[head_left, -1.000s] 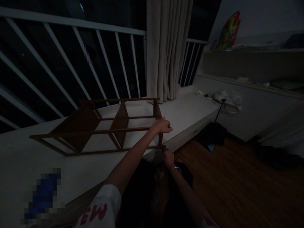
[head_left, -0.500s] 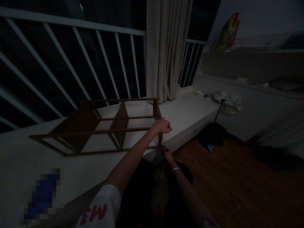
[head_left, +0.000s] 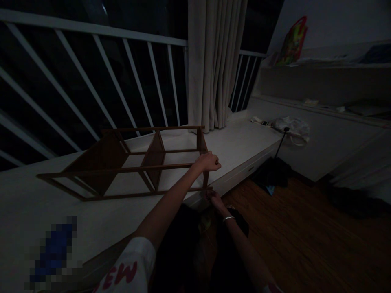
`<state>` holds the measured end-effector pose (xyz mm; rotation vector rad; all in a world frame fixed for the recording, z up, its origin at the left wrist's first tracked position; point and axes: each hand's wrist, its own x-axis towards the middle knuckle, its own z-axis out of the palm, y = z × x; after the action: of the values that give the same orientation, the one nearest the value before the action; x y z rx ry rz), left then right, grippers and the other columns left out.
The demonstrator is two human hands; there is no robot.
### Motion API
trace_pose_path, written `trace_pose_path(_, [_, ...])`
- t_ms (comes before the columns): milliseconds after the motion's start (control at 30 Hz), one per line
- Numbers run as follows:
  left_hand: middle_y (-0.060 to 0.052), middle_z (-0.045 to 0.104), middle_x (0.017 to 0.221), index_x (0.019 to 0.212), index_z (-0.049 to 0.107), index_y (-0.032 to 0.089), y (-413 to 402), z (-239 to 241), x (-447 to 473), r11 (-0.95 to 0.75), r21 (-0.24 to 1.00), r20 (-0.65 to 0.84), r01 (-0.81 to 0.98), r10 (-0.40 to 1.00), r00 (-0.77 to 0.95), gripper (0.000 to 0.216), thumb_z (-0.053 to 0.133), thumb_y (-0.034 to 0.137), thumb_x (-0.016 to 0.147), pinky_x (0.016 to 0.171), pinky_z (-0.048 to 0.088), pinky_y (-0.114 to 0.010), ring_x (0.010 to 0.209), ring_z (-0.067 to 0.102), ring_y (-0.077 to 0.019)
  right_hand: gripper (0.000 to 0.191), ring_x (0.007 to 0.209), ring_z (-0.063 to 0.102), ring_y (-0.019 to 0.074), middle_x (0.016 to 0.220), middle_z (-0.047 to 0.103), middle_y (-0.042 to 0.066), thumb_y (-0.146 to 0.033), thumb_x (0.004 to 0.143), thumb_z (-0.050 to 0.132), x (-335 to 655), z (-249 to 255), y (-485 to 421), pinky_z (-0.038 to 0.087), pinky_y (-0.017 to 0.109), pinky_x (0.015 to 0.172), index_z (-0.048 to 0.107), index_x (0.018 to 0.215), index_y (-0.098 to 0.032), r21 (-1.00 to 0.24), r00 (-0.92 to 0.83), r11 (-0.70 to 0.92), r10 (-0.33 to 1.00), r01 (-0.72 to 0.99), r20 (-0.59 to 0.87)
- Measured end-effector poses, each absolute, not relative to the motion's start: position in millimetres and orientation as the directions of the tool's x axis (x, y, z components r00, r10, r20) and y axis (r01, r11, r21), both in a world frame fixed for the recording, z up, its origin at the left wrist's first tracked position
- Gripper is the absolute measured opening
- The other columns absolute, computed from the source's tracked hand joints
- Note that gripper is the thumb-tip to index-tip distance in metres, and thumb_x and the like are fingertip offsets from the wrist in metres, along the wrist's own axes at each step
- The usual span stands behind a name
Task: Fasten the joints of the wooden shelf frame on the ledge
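While the long brown wooden shelf frame [head_left: 154, 162] lies on its side on the white ledge [head_left: 244, 142], the left hand [head_left: 209, 161] is curled closed over its upper corner at the end nearest the drawer front. The right hand [head_left: 214, 198] is just below that end's lower corner, fingers bent; the dimness hides whether it holds anything. A silver band bracelet [head_left: 229, 219] circles the right wrist. A blurred-out dark blue object [head_left: 55, 252] rests on the ledge near the frame's far-left end. Behind the frame are a white barred railing [head_left: 91, 29] and a pleated beige curtain [head_left: 210, 65]. Farther right, a crumpled whitish bag [head_left: 291, 128] sits above a black heap [head_left: 273, 173] on the brown wooden floor [head_left: 290, 236].
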<state>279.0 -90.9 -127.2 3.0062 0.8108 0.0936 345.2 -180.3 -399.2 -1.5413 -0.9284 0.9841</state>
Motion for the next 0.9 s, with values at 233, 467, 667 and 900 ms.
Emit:
trace_pose_path(233, [-0.011,0.06,0.087,0.089,0.067,0.019,-90,-129,280,-0.871,0.038,0.066,0.49,0.492,0.868,0.038,0.041,0.044,0.076,0.072,0.045,-0.03,0.093,0.055,-0.0224,0.021,0.075,0.059,0.0179,0.079,0.064,0.007,-0.035,0.079,0.047,344,-377,-197,0.041,0.026,0.066,0.06,0.08,-0.019,-0.825,0.455,-0.208,0.888,0.526,0.067])
trace_pose_path(467, [-0.011,0.06,0.092,0.091,0.066,0.02,-92,-127,278,-0.866,0.047,0.064,0.498,0.5,0.864,0.039,0.04,0.045,0.076,0.075,0.045,-0.03,0.093,0.056,-0.0219,0.037,0.089,0.056,0.0193,0.103,0.058,0.008,-0.038,0.082,0.045,341,-360,-212,0.038,0.027,0.07,0.044,0.114,-0.02,-0.583,0.563,-0.335,0.783,0.74,0.266])
trace_pose_path(667, [-0.01,0.061,0.091,0.09,0.066,0.02,-95,-123,278,-0.859,0.046,0.037,0.51,0.512,0.858,0.039,0.04,0.045,0.076,0.076,0.044,-0.029,0.095,0.055,-0.0216,0.033,0.104,0.043,0.0247,0.11,0.052,0.012,-0.035,0.082,0.046,338,-351,-214,0.03,0.034,0.084,0.048,0.109,-0.016,-0.395,0.44,-0.275,0.79,0.877,0.427])
trace_pose_path(900, [-0.01,0.06,0.091,0.09,0.066,0.021,-93,-126,278,-0.864,0.053,0.057,0.501,0.503,0.862,0.039,0.041,0.046,0.076,0.076,0.044,-0.031,0.093,0.056,-0.0221,0.027,0.102,0.04,0.0255,0.108,0.053,0.013,-0.032,0.084,0.044,335,-345,-216,0.024,0.037,0.085,0.053,0.105,-0.017,-0.347,0.411,-0.282,0.825,0.894,0.388])
